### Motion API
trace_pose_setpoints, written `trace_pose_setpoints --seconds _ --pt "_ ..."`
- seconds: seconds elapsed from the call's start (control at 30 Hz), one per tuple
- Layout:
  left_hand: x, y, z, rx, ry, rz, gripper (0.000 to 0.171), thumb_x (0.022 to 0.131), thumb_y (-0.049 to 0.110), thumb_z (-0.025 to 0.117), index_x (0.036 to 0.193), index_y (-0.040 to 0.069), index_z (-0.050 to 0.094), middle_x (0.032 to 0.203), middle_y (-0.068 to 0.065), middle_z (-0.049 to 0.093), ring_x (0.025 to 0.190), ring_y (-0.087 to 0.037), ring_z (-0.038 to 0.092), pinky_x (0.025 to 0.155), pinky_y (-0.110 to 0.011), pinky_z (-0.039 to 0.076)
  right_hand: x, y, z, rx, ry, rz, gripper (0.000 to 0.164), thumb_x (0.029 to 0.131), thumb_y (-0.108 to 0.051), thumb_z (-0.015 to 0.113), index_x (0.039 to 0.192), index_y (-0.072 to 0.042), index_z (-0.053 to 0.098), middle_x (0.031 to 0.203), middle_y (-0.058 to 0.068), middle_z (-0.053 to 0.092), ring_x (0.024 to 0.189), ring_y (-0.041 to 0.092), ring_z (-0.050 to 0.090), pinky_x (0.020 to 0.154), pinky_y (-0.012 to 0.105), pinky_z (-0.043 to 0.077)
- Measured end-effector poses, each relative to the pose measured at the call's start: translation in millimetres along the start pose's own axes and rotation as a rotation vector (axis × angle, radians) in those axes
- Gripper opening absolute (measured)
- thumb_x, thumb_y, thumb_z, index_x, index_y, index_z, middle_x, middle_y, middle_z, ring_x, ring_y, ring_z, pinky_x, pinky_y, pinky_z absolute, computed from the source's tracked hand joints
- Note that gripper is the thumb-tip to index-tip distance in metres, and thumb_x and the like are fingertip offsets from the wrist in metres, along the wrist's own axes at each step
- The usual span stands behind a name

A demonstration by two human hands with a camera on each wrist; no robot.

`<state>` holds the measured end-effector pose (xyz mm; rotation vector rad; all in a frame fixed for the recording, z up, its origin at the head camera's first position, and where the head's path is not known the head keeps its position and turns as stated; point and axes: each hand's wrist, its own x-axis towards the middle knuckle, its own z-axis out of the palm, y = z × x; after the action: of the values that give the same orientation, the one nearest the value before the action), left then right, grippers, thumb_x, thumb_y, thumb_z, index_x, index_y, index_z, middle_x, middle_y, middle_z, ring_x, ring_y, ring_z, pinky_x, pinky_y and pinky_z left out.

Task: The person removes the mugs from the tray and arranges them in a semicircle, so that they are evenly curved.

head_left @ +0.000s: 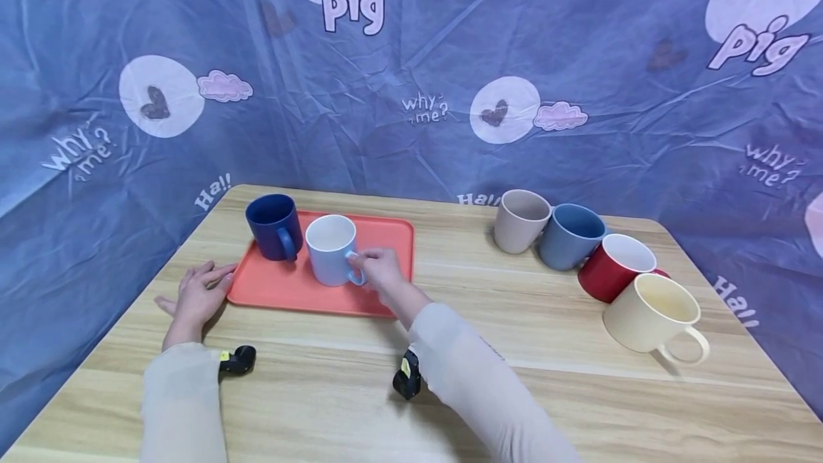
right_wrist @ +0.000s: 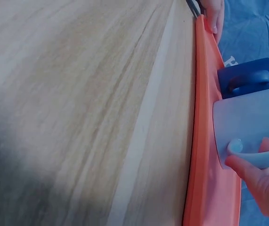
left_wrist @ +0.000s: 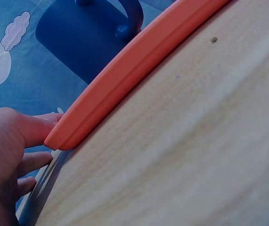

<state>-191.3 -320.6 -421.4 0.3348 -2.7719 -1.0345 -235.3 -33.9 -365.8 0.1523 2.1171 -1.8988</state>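
A light blue mug [head_left: 331, 252] stands upright on the coral tray [head_left: 296, 295], its handle facing right. My right hand [head_left: 381, 271] pinches that handle; in the right wrist view the thumb and fingers [right_wrist: 266, 145] are around it. To the left, a dark blue mug [head_left: 273, 227] stands on the tray's back left part, handle toward me. My left hand [head_left: 199, 295] rests at the tray's left front corner with fingers extended. In the left wrist view, its fingertips touch the tray's rim [left_wrist: 110, 84].
On the right of the wooden table [head_left: 308, 391] a row of mugs runs from back to front: a grey-beige mug [head_left: 519, 223], a grey-blue mug [head_left: 569, 238], a red mug [head_left: 607, 270] and a cream mug [head_left: 646, 316]. Behind the table hangs a blue printed cloth [head_left: 411, 56].
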Motion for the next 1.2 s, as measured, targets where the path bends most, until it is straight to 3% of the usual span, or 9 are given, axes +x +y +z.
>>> trace_pose_setpoints --seconds 0.33,0.6,0.83,1.07,1.2 --pt "0.5 1.4 -0.9 0.001 0.008 -0.007 0.043 0.09 0.035 0.039 0.119 0.006 0.051 0.134 -0.024 0.025 0.125 -0.041 0.002 0.076 -0.061 -0.028 -8 4 -14 0.05 -0.005 -0.013 0.016 0.078 -0.012 0.063 0.09 -0.002 0.066 0.075 0.005 0.059 0.063 0.014 0.054 0.054 0.029 0.048" --pt "-0.1 0.7 -1.3 0.003 0.007 -0.011 0.043 0.09 0.036 0.039 0.119 0.006 0.051 0.134 -0.024 0.025 0.125 -0.041 0.002 0.076 -0.062 -0.028 -20 -4 -37 0.175 -0.072 -0.065 0.017 0.081 -0.003 0.057 0.093 0.008 0.061 0.064 0.007 0.051 0.063 0.018 0.054 0.073 0.046 0.047" --pt "0.9 1.1 -0.5 0.005 0.002 -0.013 0.044 0.09 0.037 0.038 0.119 0.006 0.051 0.135 -0.023 0.025 0.125 -0.041 0.001 0.076 -0.061 -0.029 -35 -14 -62 0.109 -0.028 -0.082 0.018 0.08 -0.006 0.06 0.093 0.004 0.062 0.066 0.006 0.054 0.06 0.015 0.054 0.063 0.038 0.051" --pt "0.4 0.7 0.1 0.0 0.006 -0.006 0.043 0.09 0.036 0.038 0.119 0.006 0.051 0.134 -0.024 0.025 0.125 -0.041 0.002 0.076 -0.061 -0.029 -49 -18 -93 0.115 -0.044 -0.132 0.019 0.08 -0.003 0.058 0.094 0.01 0.059 0.062 0.006 0.053 0.061 0.014 0.053 0.065 0.042 0.05" --pt "-0.2 0.9 -0.2 0.001 0.006 -0.007 0.043 0.09 0.035 0.038 0.12 0.006 0.05 0.134 -0.024 0.024 0.125 -0.041 0.001 0.076 -0.061 -0.029 -55 -17 -110 0.105 -0.045 -0.153 0.017 0.08 -0.003 0.057 0.091 0.011 0.059 0.058 0.006 0.05 0.06 0.014 0.052 0.063 0.037 0.051"
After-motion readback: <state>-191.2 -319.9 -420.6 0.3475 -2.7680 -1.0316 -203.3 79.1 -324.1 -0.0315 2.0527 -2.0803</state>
